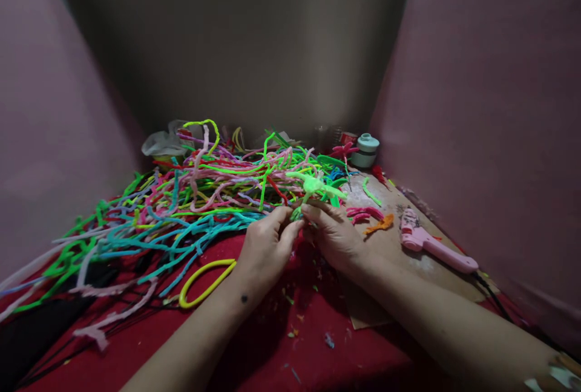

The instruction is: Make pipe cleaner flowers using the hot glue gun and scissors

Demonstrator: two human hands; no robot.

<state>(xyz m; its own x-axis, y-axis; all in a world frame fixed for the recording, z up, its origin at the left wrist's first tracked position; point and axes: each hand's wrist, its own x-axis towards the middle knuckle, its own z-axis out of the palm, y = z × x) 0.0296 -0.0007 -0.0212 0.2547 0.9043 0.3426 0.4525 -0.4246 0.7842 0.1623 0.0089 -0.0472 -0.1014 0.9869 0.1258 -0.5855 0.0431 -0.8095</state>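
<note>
Fingertips (290, 222) of both hands are pinching together on the stem of a light-green pipe-cleaner figure (313, 185), left hand (265, 250) and right hand (336, 238) meeting just below it.

Items, largest first, placed from that figure:
- Red cloth (272, 343), spreading beneath and toward the onlooker, littered with fuzz scraps.
- Pipe-cleaner heap (181, 204), tangling to the left and behind, many colours.
- Brown board (408, 253), lying to the right.
- Pink glue gun (431, 244), resting on the board, well right.
- Yellow loop (206, 280), lying left and nearer.
- Pale green jar (365, 150), standing behind, to the right.
- Orange piece (380, 225), lying just right.

Handling, judged: the figure is looking featherlight, soft-napped, wire-cored and easily bent; gripping the stem beneath the splayed limbs seems safest.
</note>
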